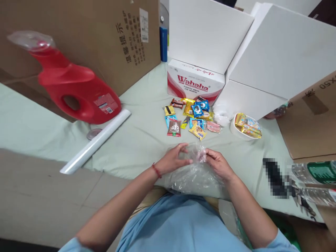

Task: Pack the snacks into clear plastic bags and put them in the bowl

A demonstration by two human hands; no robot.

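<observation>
A crumpled clear plastic bag (195,178) lies at the table's front edge, against the blue shirt. My right hand (219,162) is closed, pinching the gathered upper part of this bag between thumb and fingers. At the bag's left side is my left hand (174,159), thumb and fingers apart, touching or very near the thin film. Just beyond both hands lies a loose pile of small wrapped snacks, among them a yellow packet (198,132), a brown packet (174,127) and a blue packet (197,110).
A white bowl (245,131) of yellow-wrapped snacks stands right of the pile. Behind is a Wahaba box (194,82) beside white boxes (262,52). To the left are a red jug (78,84) and a white roll (97,141). Plastic bottles (315,173) and keys (301,201) lie at right.
</observation>
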